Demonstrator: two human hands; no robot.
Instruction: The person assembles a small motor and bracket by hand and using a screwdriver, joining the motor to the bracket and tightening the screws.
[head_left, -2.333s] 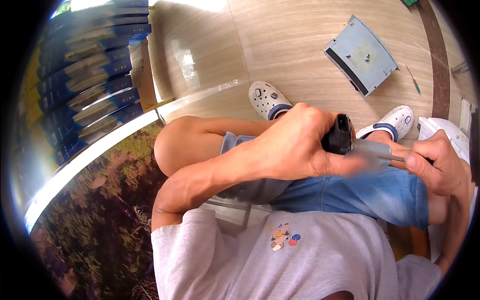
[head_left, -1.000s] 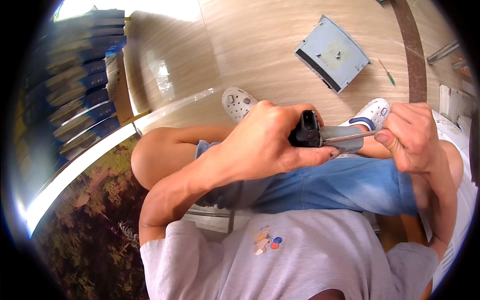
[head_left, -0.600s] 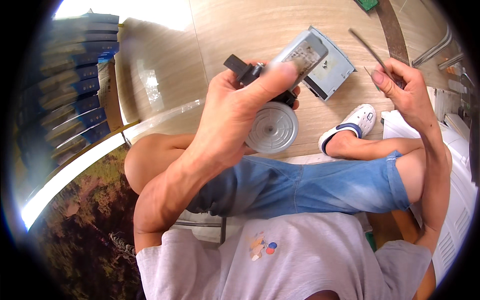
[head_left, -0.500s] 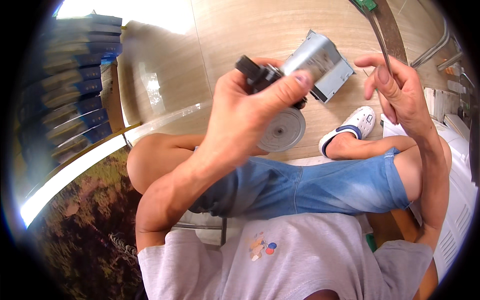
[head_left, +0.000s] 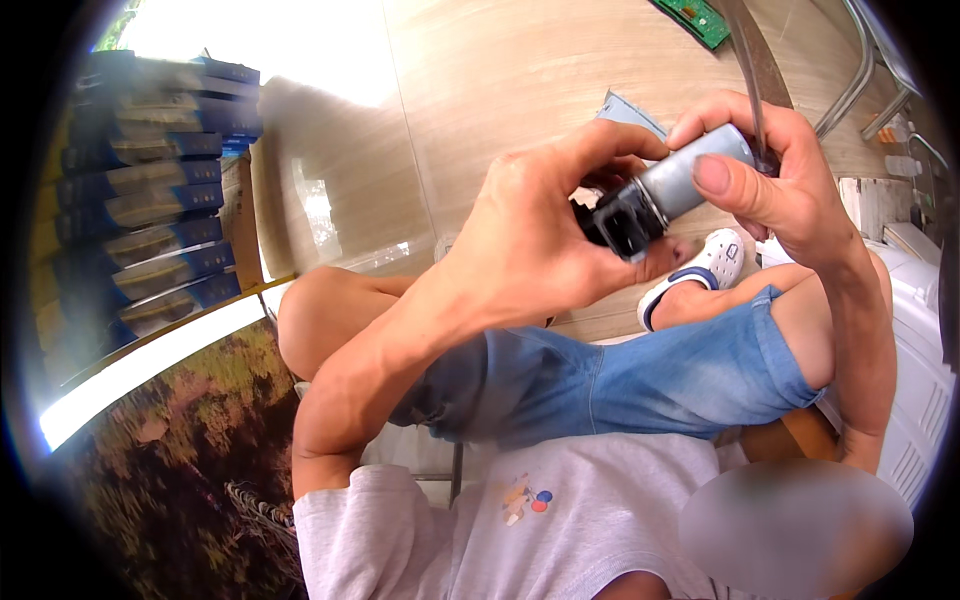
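Observation:
A small electric motor with a silvery cylinder (head_left: pixel 690 175) and a black plastic housing (head_left: pixel 632 222) is held up above my lap, tilted, its metal end pointing to the upper right. My left hand (head_left: pixel 535 225) is closed round the black end. On the other side, my right hand (head_left: pixel 790 175) has its thumb and fingers against the metal cylinder. A long thin metal rod (head_left: pixel 742 60) also sits in the right hand, rising past the fingers; its kind cannot be made out. Behind the hands, a bent sheet-metal part (head_left: pixel 630 112) lies on the floor, mostly hidden.
A green circuit board (head_left: pixel 695 20) lies on the tiled floor at the far side. Stacked blue boxes (head_left: pixel 150 180) stand at the left. Metal tube legs (head_left: pixel 850 75) and a white vented casing (head_left: pixel 910 390) are at the right. My shoe (head_left: pixel 722 258) rests below the hands.
My left hand has moved right and turned the motor, so its round end no longer faces up. My right hand has come in and now touches the cylinder, still holding the rod.

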